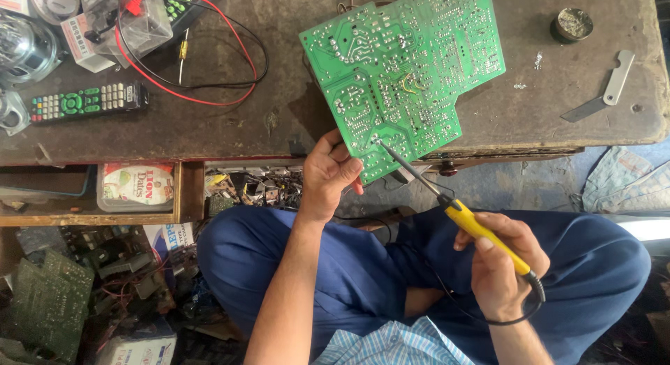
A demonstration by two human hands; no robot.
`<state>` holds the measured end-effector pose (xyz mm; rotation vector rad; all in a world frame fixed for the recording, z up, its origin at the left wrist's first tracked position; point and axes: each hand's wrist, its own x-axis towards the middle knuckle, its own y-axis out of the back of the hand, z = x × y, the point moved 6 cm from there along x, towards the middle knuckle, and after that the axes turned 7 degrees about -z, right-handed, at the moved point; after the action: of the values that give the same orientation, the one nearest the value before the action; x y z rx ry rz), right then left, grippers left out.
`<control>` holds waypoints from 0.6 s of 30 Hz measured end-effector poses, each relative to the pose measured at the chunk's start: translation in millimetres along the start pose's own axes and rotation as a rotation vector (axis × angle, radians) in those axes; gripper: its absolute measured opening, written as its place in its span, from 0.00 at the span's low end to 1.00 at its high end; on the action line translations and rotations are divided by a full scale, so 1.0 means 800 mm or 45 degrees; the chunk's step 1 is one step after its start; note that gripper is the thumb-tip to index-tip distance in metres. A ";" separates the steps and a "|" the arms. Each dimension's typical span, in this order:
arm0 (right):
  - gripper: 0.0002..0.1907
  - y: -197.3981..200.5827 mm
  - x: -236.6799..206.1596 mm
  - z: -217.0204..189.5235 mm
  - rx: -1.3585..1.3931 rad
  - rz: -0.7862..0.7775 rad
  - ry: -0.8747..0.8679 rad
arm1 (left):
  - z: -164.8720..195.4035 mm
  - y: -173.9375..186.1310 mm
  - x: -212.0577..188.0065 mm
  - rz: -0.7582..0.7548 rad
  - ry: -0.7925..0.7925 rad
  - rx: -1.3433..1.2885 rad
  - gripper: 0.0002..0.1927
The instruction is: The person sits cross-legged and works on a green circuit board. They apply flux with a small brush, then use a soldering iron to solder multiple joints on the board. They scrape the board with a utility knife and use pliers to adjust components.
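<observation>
Two hands, green board [412, 72], yellow iron [481, 229]

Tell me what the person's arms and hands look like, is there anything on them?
Both hands are bare: the left hand and the right hand wear no gloves, rings or watch that I can see. The forearms are bare too. A light blue checked shirt and blue trousers are worn.

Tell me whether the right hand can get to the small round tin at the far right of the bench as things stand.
Probably yes, but not freely: the right hand is gripping the yellow soldering iron, whose tip rests on the green circuit board. The bench between it and the round tin looks bare.
</observation>
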<state>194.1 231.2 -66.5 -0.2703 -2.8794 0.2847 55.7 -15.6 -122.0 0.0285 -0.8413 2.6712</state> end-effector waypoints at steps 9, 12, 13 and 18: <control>0.16 0.028 -0.002 0.065 0.389 0.052 -0.182 | -0.001 0.003 -0.001 0.011 0.016 -0.002 0.31; 0.16 0.033 -0.002 0.087 0.583 0.098 -0.292 | -0.001 0.003 -0.002 0.015 0.014 -0.006 0.31; 0.15 0.033 -0.003 0.094 0.649 0.118 -0.326 | -0.001 0.004 -0.002 0.016 0.018 -0.006 0.31; 0.15 0.030 -0.006 0.109 0.757 0.154 -0.389 | 0.001 0.006 -0.003 0.053 -0.001 -0.008 0.31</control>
<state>180.9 238.8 -155.5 -0.3066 -2.8919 1.2670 56.3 -20.1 -124.2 0.0103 -0.8592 2.7071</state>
